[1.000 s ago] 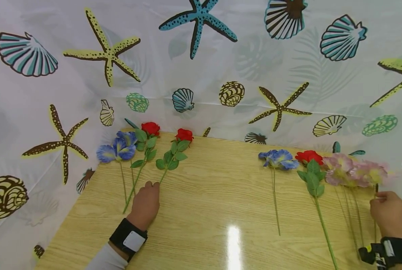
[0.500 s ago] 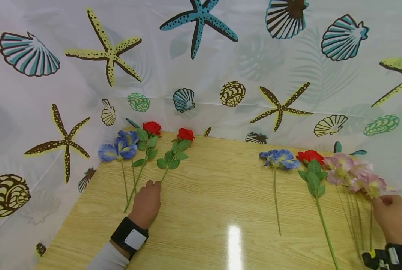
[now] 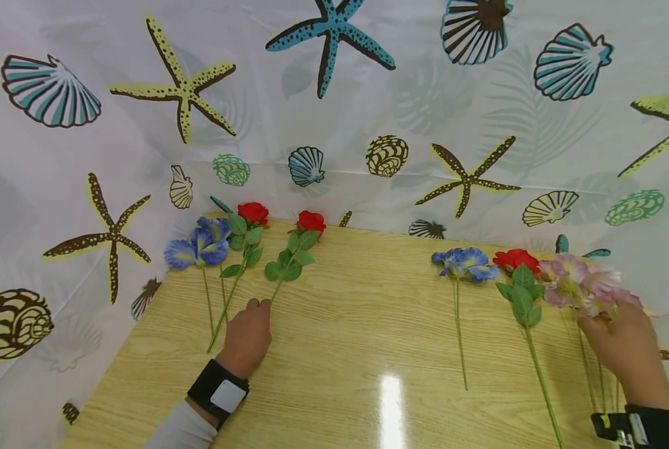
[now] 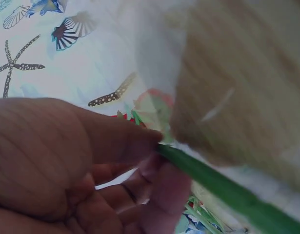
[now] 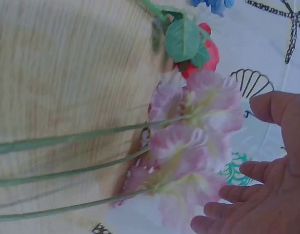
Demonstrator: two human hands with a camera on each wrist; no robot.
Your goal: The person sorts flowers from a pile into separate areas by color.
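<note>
My left hand (image 3: 247, 337) pinches the green stem (image 4: 228, 190) of a red rose (image 3: 311, 222) between thumb and fingers; the rose lies on the table with its bloom toward the back edge. To its left lie a second red rose (image 3: 253, 213) and blue flowers (image 3: 202, 246). At the far right my right hand (image 3: 621, 349) is over several pink flowers (image 3: 565, 277), covering part of the blooms in the head view. In the right wrist view its thumb and fingers are spread beside the pink petals (image 5: 181, 151), gripping nothing.
A wooden table (image 3: 357, 324) runs up to a white cloth (image 3: 346, 118) printed with shells and starfish. Left of the pink flowers lie another red rose (image 3: 515, 260) with leaves (image 3: 522, 299) and a blue flower (image 3: 466, 264), stems pointing toward the front.
My right hand first pinched a pink flower near the top of its stem, then released it beside the others and moved left over the blooms. The left hand has hardly moved.
</note>
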